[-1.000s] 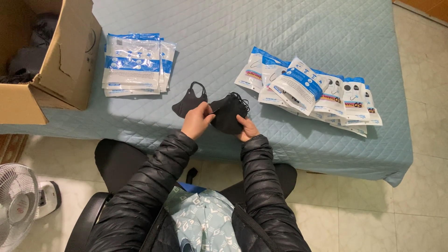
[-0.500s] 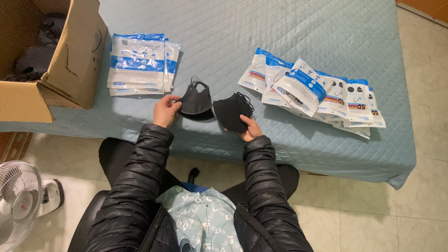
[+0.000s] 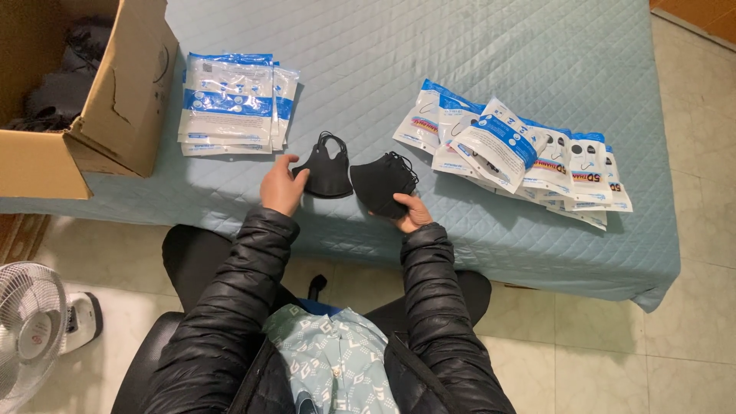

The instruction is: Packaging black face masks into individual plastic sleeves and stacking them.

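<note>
A bed covered by a pale teal quilted spread (image 3: pixel 475 69) fills most of the view, its near edge running just in front of a seated person in a black puffer jacket (image 3: pixel 230 322) over a light patterned shirt. At the far left of the bed sits an open brown cardboard box (image 3: pixel 126 100) with dark items inside, too shadowed to make out. On the tiled floor at lower left stands a white round electric fan (image 3: pixel 27 330). To the right on the spread lies a fanned row of white and blue plastic pouches (image 3: pixel 514 157), overlapping one another, several with a dark mask showing through. Left of centre, just beside the box, rests a neat stack of flat white and blue pouches (image 3: pixel 230 103). Between these two groups, near the bed's front edge, are two loose masks. The left black fabric face mask (image 3: pixel 326 172) lies on the spread with its ear loops at the top, and the left hand (image 3: pixel 282 188) has its fingers pinched on that mask's left edge. The right black fabric face mask (image 3: pixel 379 184), just beside the first and almost touching it, rests partly on the spread, and the right hand (image 3: pixel 410 211) grasps it from below along its lower right edge, palm turned upward.
</note>
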